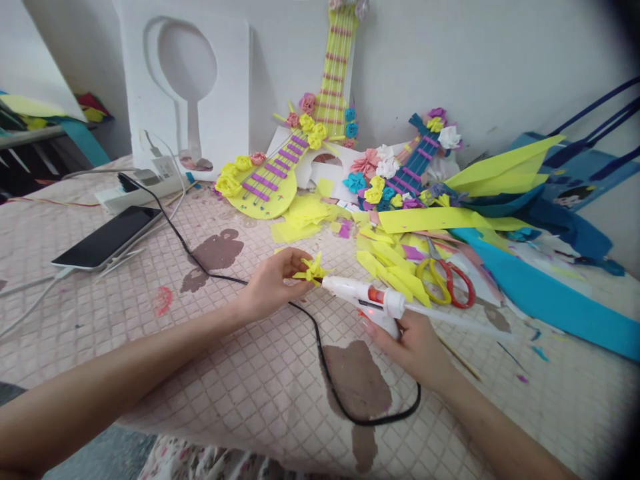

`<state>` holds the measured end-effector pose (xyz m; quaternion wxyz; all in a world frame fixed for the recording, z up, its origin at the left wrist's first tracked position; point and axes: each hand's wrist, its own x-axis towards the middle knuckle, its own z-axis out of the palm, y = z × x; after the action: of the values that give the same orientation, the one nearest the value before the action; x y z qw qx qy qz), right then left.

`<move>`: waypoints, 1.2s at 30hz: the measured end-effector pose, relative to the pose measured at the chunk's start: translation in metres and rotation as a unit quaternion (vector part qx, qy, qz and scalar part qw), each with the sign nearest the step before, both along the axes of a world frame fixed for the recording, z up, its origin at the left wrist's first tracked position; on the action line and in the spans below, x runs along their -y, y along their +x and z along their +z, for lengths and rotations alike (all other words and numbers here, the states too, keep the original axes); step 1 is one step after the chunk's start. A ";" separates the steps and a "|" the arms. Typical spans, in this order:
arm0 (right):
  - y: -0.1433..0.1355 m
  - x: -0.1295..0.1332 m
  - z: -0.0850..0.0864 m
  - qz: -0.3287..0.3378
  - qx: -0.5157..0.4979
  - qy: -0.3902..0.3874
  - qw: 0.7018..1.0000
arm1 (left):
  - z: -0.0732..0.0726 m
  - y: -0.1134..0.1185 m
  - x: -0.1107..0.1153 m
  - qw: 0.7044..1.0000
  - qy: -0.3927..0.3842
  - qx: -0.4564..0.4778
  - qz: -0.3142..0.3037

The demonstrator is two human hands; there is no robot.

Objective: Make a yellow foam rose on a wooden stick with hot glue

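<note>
Craft spot, maybe home or small workshop: counter [270, 360] with cut paper [400, 263], scissors [463, 287], glue gun [357, 293], paper flowers [373, 163], toy guitars [267, 190].

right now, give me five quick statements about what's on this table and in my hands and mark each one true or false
1. Your right hand holds a white glue gun. True.
2. Your left hand holds a blue paper flower. False: it holds a yellow piece shaped like a flower.
3. The glue gun's nozzle points away from your left hand. False: it points toward that hand and the yellow piece.
4. A white cable is plugged into the phone. True.
5. The phone's screen is lit. False: it is dark.
</note>
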<state>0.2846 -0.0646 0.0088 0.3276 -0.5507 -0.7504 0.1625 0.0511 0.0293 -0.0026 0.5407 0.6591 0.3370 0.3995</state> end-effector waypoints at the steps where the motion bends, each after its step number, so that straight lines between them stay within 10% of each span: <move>1: 0.001 0.000 0.000 -0.002 0.003 0.002 1.000 | 0.000 0.000 0.000 1.000 0.000 0.007 0.001; 22: 0.016 -0.040 -0.018 -0.117 0.013 0.039 0.992 | 0.005 -0.008 -0.006 0.996 -0.085 0.004 -0.017; 36: 0.020 -0.040 -0.023 -0.075 -0.025 0.031 0.996 | 0.007 -0.009 0.001 0.991 -0.118 0.018 -0.057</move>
<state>0.3044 -0.0245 -0.0143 0.3743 -0.5904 -0.7036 0.1275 0.0426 0.0280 0.0045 0.6429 0.6015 0.3337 0.3369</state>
